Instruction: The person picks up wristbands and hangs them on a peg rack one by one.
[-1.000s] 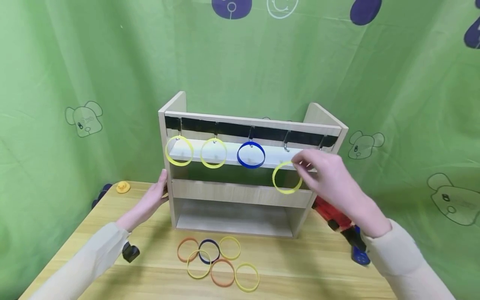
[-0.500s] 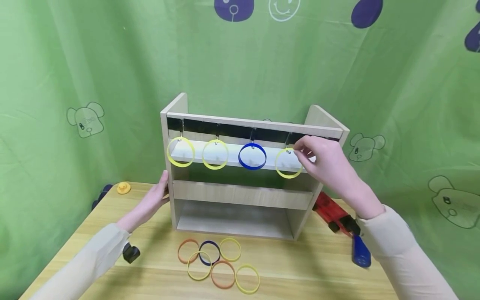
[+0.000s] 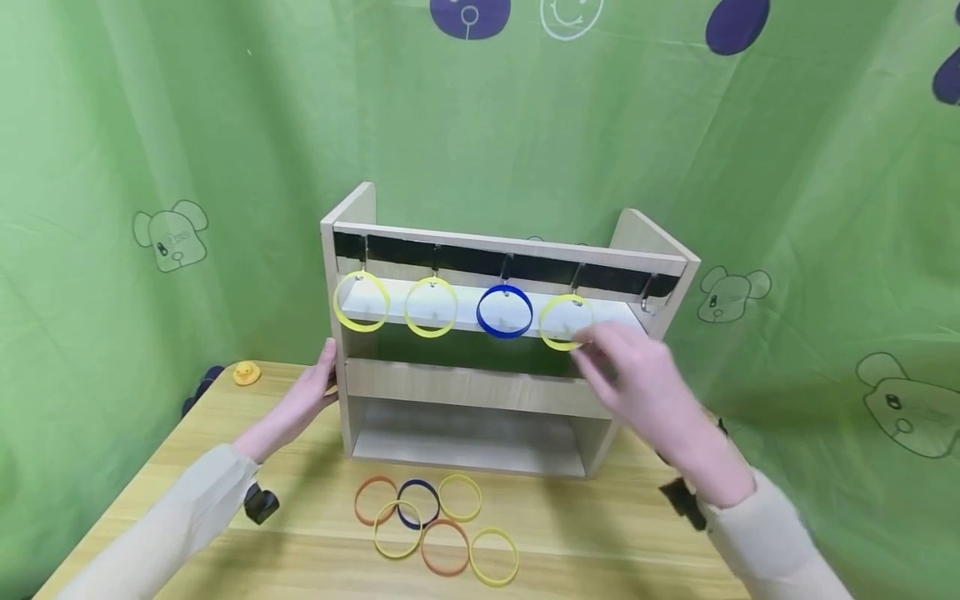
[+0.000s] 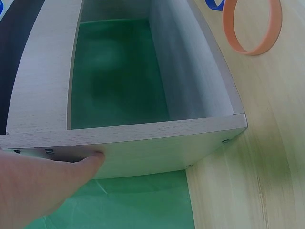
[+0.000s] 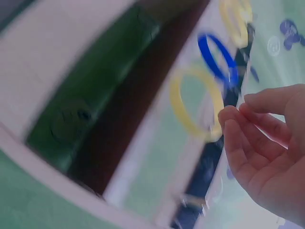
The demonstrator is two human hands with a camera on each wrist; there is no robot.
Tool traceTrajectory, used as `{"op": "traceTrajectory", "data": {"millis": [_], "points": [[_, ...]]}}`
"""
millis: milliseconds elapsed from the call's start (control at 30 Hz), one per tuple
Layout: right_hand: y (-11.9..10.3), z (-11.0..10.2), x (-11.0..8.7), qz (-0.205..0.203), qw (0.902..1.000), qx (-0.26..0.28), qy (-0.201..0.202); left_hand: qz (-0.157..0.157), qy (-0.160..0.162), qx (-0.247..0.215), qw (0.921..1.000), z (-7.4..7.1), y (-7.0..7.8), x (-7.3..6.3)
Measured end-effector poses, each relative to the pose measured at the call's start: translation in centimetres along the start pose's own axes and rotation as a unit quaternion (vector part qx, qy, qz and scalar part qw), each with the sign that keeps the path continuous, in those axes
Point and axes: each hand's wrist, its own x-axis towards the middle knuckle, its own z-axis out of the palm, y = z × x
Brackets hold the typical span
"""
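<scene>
My right hand (image 3: 637, 383) is beside the lower right of a yellow ring (image 3: 555, 345), which hangs from the fourth hook of a small wooden shelf (image 3: 480, 385). In the right wrist view its fingers are loosely bent at the edge of that yellow ring (image 5: 177, 102), with nothing pinched between them. A blue ring (image 3: 504, 334) and two more yellow rings hang farther left, one per hook. The rightmost hook (image 3: 647, 302) carries no ring. At the shelf's left side, my left hand (image 3: 303, 400) rests against the panel, its straight thumb (image 4: 90, 164) touching the wood.
Several rings lie on the table (image 3: 315, 550) before the shelf, among them an orange ring (image 3: 445, 573) and a dark blue ring (image 3: 418, 481). A yellow toy duck (image 3: 246, 373) sits at the table's back left. Behind everything hangs a green curtain (image 3: 480, 125).
My right hand raised the yellow ring onto the fourth hook, let it go and moved down to its lower edge. The left hand has stayed on the side panel.
</scene>
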Motion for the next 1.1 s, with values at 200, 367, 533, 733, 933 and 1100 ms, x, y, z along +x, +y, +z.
{"op": "traceTrajectory", "data": {"millis": [200, 367, 533, 733, 933, 1100], "points": [[-1.8, 5.9, -5.1, 0.004, 0.9961, 0.058, -0.065, 0.007, 0.000, 0.007, 1.0000, 0.0, 0.0, 0.0], [-2.9, 11.0, -10.4, 0.037, 0.9818, 0.133, -0.131, 0.002, 0.002, 0.003, 1.0000, -0.1, -0.2, 0.1], [-3.5, 14.0, -14.2, 0.070, 0.9634, 0.173, -0.192, -0.007, 0.004, 0.003, 1.0000, -0.1, -0.1, 0.0], [-3.7, 15.5, -15.9, 0.073, 0.9514, 0.181, -0.239, -0.008, 0.006, -0.002, 0.9999, 0.1, 0.0, 0.1], [-3.8, 16.0, -16.2, 0.082, 0.9449, 0.168, -0.269, -0.005, 0.004, -0.002, 1.0000, 0.1, -0.1, 0.3], [-3.8, 16.0, -16.2, 0.072, 0.9462, 0.157, -0.274, -0.006, 0.006, -0.004, 1.0000, 0.0, -0.2, 0.3]]}}
